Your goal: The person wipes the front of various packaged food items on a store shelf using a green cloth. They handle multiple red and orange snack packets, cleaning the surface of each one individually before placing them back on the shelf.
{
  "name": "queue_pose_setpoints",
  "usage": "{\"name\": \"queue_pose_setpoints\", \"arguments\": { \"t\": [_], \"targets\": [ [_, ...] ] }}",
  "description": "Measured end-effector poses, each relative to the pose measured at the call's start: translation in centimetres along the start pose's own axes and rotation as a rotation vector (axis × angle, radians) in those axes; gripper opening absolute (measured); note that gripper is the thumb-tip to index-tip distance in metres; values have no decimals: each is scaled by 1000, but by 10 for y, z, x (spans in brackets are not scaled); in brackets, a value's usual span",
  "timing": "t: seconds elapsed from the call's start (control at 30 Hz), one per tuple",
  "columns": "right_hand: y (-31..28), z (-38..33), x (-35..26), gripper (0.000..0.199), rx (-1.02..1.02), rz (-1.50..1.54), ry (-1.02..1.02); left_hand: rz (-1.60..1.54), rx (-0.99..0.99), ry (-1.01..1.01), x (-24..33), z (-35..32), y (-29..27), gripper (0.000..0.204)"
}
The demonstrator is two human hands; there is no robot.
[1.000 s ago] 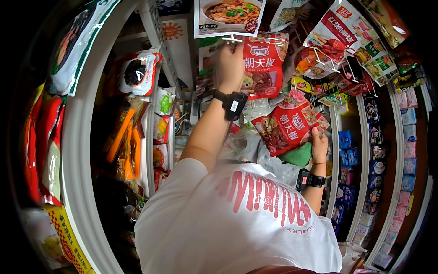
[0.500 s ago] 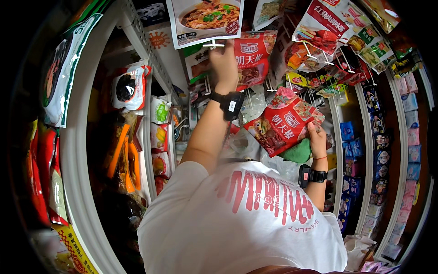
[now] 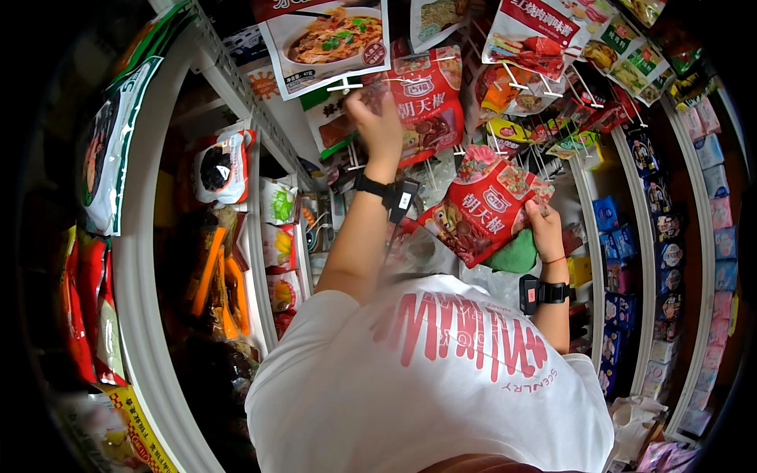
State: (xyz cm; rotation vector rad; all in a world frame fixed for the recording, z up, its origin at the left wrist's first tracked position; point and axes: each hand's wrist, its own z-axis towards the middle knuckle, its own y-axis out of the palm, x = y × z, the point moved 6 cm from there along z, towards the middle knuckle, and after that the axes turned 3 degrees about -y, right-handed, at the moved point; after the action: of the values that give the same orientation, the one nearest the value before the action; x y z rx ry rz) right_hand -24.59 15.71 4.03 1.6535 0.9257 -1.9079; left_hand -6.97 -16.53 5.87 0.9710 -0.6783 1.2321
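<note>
My left hand (image 3: 377, 130) is raised beside a red printed packet (image 3: 427, 110) hanging on the rack. Its thumb and fingers are apart, the fingertips blurred and overlapping the packet's left edge. Just above it is the tip of a white display hook under a large pouch (image 3: 331, 47) with a noodle-dish picture. In my right hand (image 3: 546, 230) is a matching red packet (image 3: 482, 209), gripped by its right edge and tilted. Behind that packet shows a round green item (image 3: 512, 252), its kind unclear.
White hooks (image 3: 516, 79) jut from the rack on the upper right among hanging seasoning pouches (image 3: 536, 39). A white shelf upright (image 3: 142, 260) and hanging bags stand at the left. Strips of small packets (image 3: 717, 213) line the right. Clear plastic bags lie beyond my chest.
The view has shifted slightly, so the racks sit a little differently. My left hand's fingers have moved a little to the right of the hook tip. My right hand keeps hold of its red packet.
</note>
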Motion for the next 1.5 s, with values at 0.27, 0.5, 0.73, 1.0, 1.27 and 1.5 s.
{"name": "queue_pose_setpoints", "arguments": {
  "t": [0.27, 0.5, 0.73, 1.0, 1.27, 1.5],
  "targets": [
    [9, 9, 7, 27, -69, 73, 64, 1043, -242, 588, 29, -40, 18, 58],
    [3, 10, -2, 27, -32, 197, 97, 1088, -444, 548, 32, -40, 43, 51],
    [6, 5, 2, 29, 24, 191, -1, 1258, -472, 774, -1, -29, 69, 50],
    [6, -9, 9, 28, -16, 175, 68, 1293, -525, 789, -26, 11, 80, 49],
    [10, -6, 22, 25, 4, 200, 49, 1136, -490, 675, -20, 6, 65, 62],
    [9, -2, 26, 31, -50, 178, 139, 872, -759, 504, -7, -6, 54, 46]
  ]
}}
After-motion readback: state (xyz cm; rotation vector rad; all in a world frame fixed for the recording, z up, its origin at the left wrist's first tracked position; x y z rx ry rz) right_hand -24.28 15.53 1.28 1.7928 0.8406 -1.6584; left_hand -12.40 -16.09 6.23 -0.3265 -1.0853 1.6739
